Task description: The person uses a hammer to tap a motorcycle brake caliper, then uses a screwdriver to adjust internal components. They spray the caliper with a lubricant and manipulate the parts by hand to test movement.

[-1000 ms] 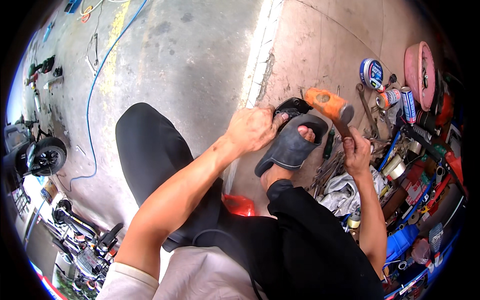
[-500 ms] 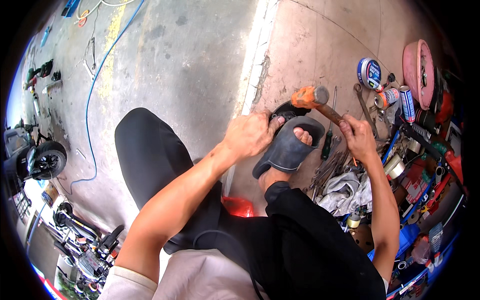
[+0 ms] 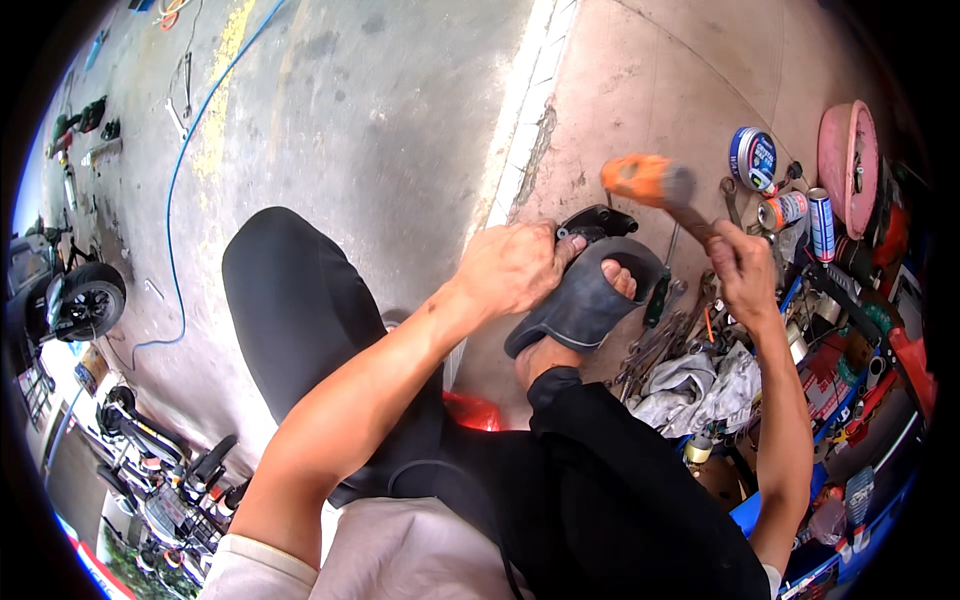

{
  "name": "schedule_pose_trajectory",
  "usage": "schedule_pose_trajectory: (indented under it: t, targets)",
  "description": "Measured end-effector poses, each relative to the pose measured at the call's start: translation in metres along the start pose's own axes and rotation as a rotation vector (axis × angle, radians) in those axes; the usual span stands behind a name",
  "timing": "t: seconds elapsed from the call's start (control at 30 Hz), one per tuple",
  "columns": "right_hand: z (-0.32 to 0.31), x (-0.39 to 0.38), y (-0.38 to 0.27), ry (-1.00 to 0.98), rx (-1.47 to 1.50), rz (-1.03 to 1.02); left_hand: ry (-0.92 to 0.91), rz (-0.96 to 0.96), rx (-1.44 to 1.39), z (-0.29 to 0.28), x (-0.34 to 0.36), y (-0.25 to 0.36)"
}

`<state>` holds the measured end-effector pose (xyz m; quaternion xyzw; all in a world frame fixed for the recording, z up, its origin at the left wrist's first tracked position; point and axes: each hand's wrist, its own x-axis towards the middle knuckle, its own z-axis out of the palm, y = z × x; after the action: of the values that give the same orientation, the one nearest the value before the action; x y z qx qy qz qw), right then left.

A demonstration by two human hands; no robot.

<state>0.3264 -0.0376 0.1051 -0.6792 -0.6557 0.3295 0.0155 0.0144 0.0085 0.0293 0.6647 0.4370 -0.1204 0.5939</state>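
My right hand is wrapped round the wooden handle of a hammer with an orange, worn head. The hammer is in the air, its head above and apart from a black part on the floor. On that black part, which looks curved with holes at its ends, the fingers of my left hand are closed at the near left edge. What it belongs to I cannot make out. My right foot, in a dark slide sandal, stands right beside the part, the sandal's front end close against it.
Several wrenches and a green-handled screwdriver lie right of my foot, near a grey-white rag. Further right are a round tin, cans, a pink basin and a crowded tool tray. A blue hose runs along the left.
The hammer and my right hand have lifted away from the black part, with the hand shifting right. More of the part now shows. My left hand stays on it.
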Motion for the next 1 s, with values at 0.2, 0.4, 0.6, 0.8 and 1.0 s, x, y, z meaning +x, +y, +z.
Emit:
schedule_pose_trajectory:
  t: [0.2, 0.4, 0.6, 0.8, 1.0]
  targets:
    - [0.024, -0.010, 0.021, 0.100, 0.020, -0.153, -0.027, 0.067, 0.011, -0.007, -0.003, 0.005]
    - [-0.006, -0.001, 0.006, -0.034, 0.049, -0.057, 0.000, -0.024, 0.042, 0.000, 0.000, 0.003]
    - [0.011, -0.016, 0.027, 0.133, 0.000, -0.268, 0.099, 0.154, 0.191, -0.033, 0.006, -0.002]
    - [-0.003, -0.020, 0.016, -0.005, 0.004, 0.003, 0.484, -0.013, -0.130, -0.059, 0.022, 0.002]
    - [0.027, -0.038, 0.029, 0.145, 0.509, -0.008, 0.538, -0.015, -0.240, -0.059, 0.027, 0.006]
